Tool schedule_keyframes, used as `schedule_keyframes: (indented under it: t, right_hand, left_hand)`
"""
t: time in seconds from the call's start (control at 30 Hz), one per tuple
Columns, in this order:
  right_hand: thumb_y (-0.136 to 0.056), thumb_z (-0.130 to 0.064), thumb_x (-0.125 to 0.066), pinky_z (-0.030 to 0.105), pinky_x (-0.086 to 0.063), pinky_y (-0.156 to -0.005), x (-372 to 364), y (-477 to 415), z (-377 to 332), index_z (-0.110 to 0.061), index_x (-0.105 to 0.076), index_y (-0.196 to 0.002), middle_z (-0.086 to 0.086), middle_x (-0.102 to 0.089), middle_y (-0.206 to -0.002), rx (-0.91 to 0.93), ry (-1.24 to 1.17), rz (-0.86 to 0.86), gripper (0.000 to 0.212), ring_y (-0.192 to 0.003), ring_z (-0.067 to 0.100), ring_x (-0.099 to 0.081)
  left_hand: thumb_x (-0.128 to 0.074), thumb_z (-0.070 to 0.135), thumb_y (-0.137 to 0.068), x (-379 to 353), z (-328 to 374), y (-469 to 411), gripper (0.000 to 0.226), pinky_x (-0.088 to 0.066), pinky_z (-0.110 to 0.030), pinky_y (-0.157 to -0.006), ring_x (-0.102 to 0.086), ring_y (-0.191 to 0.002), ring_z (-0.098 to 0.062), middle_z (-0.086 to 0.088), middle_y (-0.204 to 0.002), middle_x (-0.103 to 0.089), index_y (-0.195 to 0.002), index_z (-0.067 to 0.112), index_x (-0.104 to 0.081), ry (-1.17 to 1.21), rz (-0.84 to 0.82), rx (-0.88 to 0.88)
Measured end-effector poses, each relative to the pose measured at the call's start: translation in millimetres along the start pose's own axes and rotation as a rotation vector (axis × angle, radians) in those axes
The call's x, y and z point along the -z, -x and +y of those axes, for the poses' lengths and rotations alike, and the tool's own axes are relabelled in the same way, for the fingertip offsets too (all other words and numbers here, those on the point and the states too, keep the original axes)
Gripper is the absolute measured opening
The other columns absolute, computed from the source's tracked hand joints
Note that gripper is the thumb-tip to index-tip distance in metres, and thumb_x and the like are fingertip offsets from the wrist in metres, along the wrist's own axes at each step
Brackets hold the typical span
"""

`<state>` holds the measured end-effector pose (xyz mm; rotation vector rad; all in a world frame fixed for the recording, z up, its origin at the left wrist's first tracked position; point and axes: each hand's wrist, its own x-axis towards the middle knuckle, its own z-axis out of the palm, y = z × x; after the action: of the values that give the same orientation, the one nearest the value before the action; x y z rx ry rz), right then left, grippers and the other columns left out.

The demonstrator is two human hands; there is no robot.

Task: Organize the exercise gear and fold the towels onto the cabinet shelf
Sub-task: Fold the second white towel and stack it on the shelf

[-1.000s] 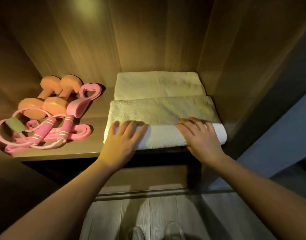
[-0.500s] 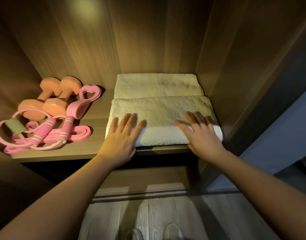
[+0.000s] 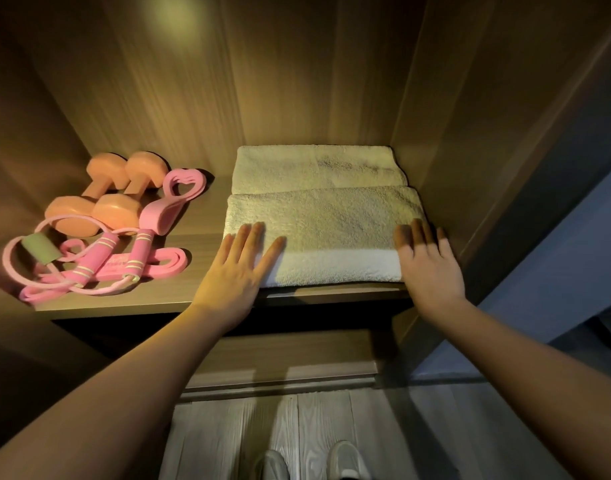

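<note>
- We see one cabinet shelf (image 3: 200,237).
- On its right side we count two folded towels, the front towel (image 3: 324,230) touching the back towel (image 3: 314,168), with their long axes running left to right.
- Our left hand (image 3: 238,271) and right hand (image 3: 428,268) lie flat and released on the front towel's ends.
- Two dumbbells (image 3: 96,187) lie on the left, pointing roughly front to back.

Bare forearms (image 3: 124,393), 2 pale shoes (image 3: 347,459)

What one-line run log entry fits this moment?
left hand: flat on front towel | right hand: flat on front towel | rear towel: folded behind | dumbbells: shelf left
</note>
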<state>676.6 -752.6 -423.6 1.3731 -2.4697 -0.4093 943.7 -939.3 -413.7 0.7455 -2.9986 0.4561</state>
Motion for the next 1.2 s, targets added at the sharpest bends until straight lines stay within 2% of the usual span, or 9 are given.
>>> schedule_keyframes:
  t: [0.13, 0.23, 0.37, 0.63, 0.73, 0.87, 1.0, 1.07, 1.2]
  right_hand:
    - [-0.092, -0.027, -0.058, 0.055, 0.005, -0.117, 10.7, -3.8, 2.0, -0.006, -0.017, -0.152, 0.018, -0.041, -0.149, 0.048, 0.214, -0.076, 0.075, -0.14, 0.033, -0.036]
    - [-0.097, -0.032, -0.05, 0.062, 0.016, -0.111, 17.8, -5.7, 5.4, -0.001, -0.001, -0.152, 0.022, -0.029, -0.156, 0.008, 0.328, -0.133, 0.08, -0.147, 0.037, -0.02]
    - [-0.097, -0.032, -0.049, 0.067, 0.033, -0.093, 19.4, -4.7, 6.0, 0.002, -0.003, -0.151, 0.02, -0.042, -0.149, -0.013, 0.363, -0.175, 0.079, -0.147, 0.038, -0.02]
    - [-0.096, -0.026, -0.053, 0.063, 0.016, -0.111, 22.4, -0.6, 13.3, -0.002, -0.006, -0.152, 0.022, -0.046, -0.145, 0.061, 0.269, -0.14, 0.077, -0.146, 0.039, -0.022]
    - [-0.098, -0.022, -0.043, 0.054, 0.002, -0.118, 37.8, -4.6, 5.8, -0.001, -0.003, -0.153, 0.03, -0.018, -0.157, 0.017, 0.148, -0.277, 0.071, -0.148, 0.044, -0.008]
    - [-0.091, -0.018, -0.044, 0.054, -0.017, -0.115, 64.4, -23.5, 0.3, -0.012, -0.04, -0.142, 0.015, -0.032, -0.155, -0.042, -0.329, -0.245, 0.052, -0.136, 0.034, -0.038]
    - [-0.1, -0.054, -0.023, 0.06, -0.003, -0.117, 53.5, -44.6, -21.4, -0.048, 0.004, -0.151, -0.015, 0.02, -0.16, 0.024, -0.636, -0.326, 0.059, -0.15, 0.025, 0.012]
    - [-0.095, -0.067, -0.016, 0.061, 0.014, -0.114, 34.0, -51.4, -26.9, -0.057, 0.009, -0.147, -0.017, 0.025, -0.158, -0.001, -0.609, -0.34, 0.058, -0.147, 0.025, 0.025]
    - [-0.087, -0.078, -0.012, 0.058, 0.015, -0.115, 10.7, -57.9, -29.2, -0.059, 0.01, -0.145, -0.011, 0.027, -0.159, -0.089, -0.616, -0.301, 0.065, -0.146, 0.022, 0.027]
  left_hand:
    - [-0.043, 0.009, -0.094, 4.2, -2.4, 4.2, 0.094, -0.003, -0.048, -0.122, 0.016, -0.147, -0.041, -0.025, -0.157, 0.022, -0.144, 0.017, 0.036, -0.02, -0.043, 0.057]
    - [-0.05, 0.009, -0.092, 8.4, -3.7, 3.4, 0.102, -0.007, -0.048, -0.121, 0.015, -0.148, -0.038, -0.024, -0.158, 0.023, -0.142, 0.016, 0.04, -0.082, -0.09, 0.057]
    - [-0.051, 0.013, -0.092, 11.0, -2.6, 1.9, 0.104, -0.014, -0.05, -0.119, 0.012, -0.149, -0.036, -0.023, -0.158, 0.022, -0.141, 0.014, 0.04, -0.146, -0.122, 0.066]
    - [-0.05, 0.02, -0.093, 15.4, -9.5, 2.7, 0.103, -0.007, -0.058, -0.119, 0.02, -0.148, -0.033, -0.018, -0.156, 0.03, -0.143, 0.018, 0.039, -0.105, -0.223, 0.07]
    - [-0.045, 0.038, -0.092, 25.5, -5.6, -3.1, 0.085, -0.006, -0.054, -0.12, -0.001, -0.15, -0.035, -0.023, -0.161, 0.001, -0.154, 0.015, 0.009, 0.024, -0.211, 0.064]
    - [-0.039, 0.032, -0.093, 40.3, -1.2, -27.3, 0.049, -0.03, -0.042, -0.106, -0.051, -0.118, -0.034, -0.021, -0.128, -0.055, -0.135, 0.008, -0.04, 0.296, 0.082, 0.252]
    - [-0.024, 0.055, -0.098, 35.4, 11.6, -61.6, 0.065, -0.013, -0.053, -0.117, -0.008, -0.148, -0.037, -0.012, -0.162, -0.01, -0.156, 0.027, -0.009, 0.293, -0.022, 0.279]
    - [-0.011, 0.065, -0.095, 25.1, 16.4, -68.3, 0.067, -0.009, -0.058, -0.116, 0.001, -0.149, -0.038, -0.011, -0.164, 0.004, -0.154, 0.035, -0.002, 0.286, -0.124, 0.275]
    - [-0.003, 0.072, -0.09, 14.7, 17.3, -68.7, 0.073, -0.01, -0.06, -0.115, -0.001, -0.148, -0.039, -0.018, -0.162, 0.005, -0.153, 0.034, -0.004, 0.307, -0.119, 0.363]
